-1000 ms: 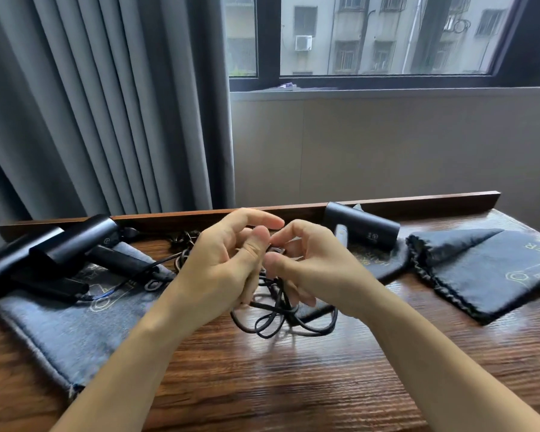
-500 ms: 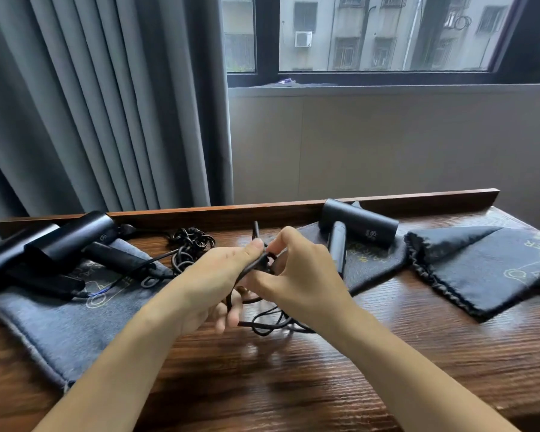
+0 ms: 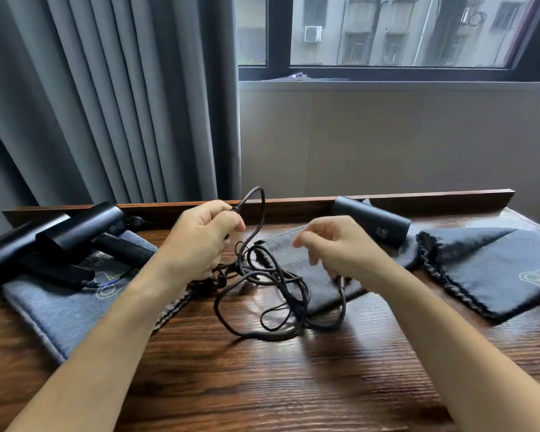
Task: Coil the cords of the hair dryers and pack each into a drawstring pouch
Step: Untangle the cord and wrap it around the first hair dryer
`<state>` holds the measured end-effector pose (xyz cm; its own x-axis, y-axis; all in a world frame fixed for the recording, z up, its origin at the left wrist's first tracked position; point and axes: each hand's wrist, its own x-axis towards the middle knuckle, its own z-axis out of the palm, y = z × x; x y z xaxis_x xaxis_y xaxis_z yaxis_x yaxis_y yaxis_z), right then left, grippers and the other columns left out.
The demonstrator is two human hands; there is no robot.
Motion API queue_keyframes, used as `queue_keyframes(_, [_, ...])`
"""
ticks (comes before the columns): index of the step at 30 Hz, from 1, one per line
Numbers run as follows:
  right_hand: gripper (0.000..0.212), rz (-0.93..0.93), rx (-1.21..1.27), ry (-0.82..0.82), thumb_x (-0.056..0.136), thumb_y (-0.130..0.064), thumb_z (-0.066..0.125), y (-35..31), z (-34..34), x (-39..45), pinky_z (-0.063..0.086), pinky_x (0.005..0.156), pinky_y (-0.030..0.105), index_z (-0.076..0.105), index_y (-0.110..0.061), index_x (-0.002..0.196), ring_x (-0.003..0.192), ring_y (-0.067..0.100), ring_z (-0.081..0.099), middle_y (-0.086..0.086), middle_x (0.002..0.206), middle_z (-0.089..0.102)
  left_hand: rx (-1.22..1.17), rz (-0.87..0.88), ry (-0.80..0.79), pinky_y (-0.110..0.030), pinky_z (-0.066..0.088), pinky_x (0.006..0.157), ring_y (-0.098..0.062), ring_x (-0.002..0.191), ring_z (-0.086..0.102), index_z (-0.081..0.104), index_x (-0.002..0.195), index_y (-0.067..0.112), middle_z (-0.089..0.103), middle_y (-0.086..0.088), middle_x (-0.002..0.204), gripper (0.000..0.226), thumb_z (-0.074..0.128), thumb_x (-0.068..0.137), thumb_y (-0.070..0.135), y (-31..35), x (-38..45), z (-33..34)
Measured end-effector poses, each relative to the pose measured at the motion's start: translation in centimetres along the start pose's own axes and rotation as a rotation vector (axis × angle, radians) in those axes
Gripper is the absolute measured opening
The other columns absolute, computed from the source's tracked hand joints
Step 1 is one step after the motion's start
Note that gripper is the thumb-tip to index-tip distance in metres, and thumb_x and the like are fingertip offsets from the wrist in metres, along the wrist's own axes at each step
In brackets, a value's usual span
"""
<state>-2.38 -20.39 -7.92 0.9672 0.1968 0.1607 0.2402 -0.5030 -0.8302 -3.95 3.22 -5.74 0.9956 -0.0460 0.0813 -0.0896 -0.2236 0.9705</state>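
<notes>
A loose tangle of black cord point(image 3: 289, 286) lies mid-table. My left hand point(image 3: 200, 244) pinches one strand near its top, and a loop arcs up above the fingers. My right hand point(image 3: 337, 247) is off to the right with its fingers curled; another strand rises from the table into its lower fingers. Behind the right hand a black hair dryer point(image 3: 371, 226) lies on a dark grey pouch point(image 3: 312, 269). Two more black hair dryers point(image 3: 78, 232) lie on a lighter grey pouch point(image 3: 60, 304) at the left.
Another dark drawstring pouch point(image 3: 493, 269) lies flat at the right. The wooden table point(image 3: 278, 385) has a raised back rail point(image 3: 434, 196). Grey curtains hang behind at the left, a wall and window at the right.
My hands were together over the cord; they have moved apart, the left rising with a strand and the right going right. The tangle has spread out on the table.
</notes>
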Motion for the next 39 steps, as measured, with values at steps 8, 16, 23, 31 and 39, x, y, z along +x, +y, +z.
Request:
queue_keyframes(8, [0.025,-0.145,-0.18,-0.163,0.096,-0.035,0.071,1.7,2.3,0.1,0.036,0.058,0.014,0.072,-0.016,0.08,0.055,-0.003,0.051,-0.006,0.072,0.067,-0.095,0.27,0.026,-0.015,0.019,0.039,-0.013,0.037,0.02,0.062,0.086,0.005,0.028,-0.006,0.056,0.022,0.05,0.097,0.021,2.6,-1.4,-1.5])
queue_keyframes(16, [0.025,0.009,0.308,0.044,0.106,-0.03,0.057,2.0,0.1,-0.8,0.032,0.043,0.024,0.058,-0.013,0.088,0.046,0.013,0.036,-0.015,0.054,0.046,-0.123,0.336,0.081,-0.016,0.019,0.039,-0.013,0.036,0.021,0.061,0.09,0.006,0.033,0.001,0.053,0.026,0.04,0.104,0.012,5.6,-1.7,-1.7])
queue_keyframes(23, [0.025,0.049,0.291,-0.057,0.109,-0.032,0.05,2.4,0.5,-0.9,0.04,0.045,0.029,0.056,-0.01,0.097,0.048,0.01,0.047,-0.001,0.074,0.058,-0.113,0.165,0.002,-0.018,0.023,0.038,-0.014,0.037,0.027,0.061,0.091,0.005,0.039,-0.004,0.054,0.03,0.038,0.107,0.015,2.2,-0.1,0.5])
queue_keyframes(31, [0.021,0.239,0.249,-0.168,0.102,-0.005,0.051,3.2,0.8,-0.5,0.042,0.046,0.026,0.059,-0.015,0.118,0.049,0.018,0.051,0.027,0.089,0.073,-0.007,0.19,0.064,-0.029,0.054,0.063,-0.019,0.059,0.056,0.062,0.091,-0.003,0.057,-0.01,0.059,0.031,0.038,0.106,0.008,-0.5,-0.5,3.0])
queue_keyframes(39, [0.022,0.307,0.539,-0.138,0.094,0.008,0.06,3.3,0.5,-0.2,0.037,0.046,0.026,0.07,0.001,0.112,0.051,0.013,0.044,0.015,0.086,0.06,0.041,0.065,0.103,-0.041,0.056,0.078,-0.024,0.076,0.069,0.061,0.09,0.005,0.073,-0.006,0.069,0.028,0.041,0.103,0.02,-2.1,0.1,2.8])
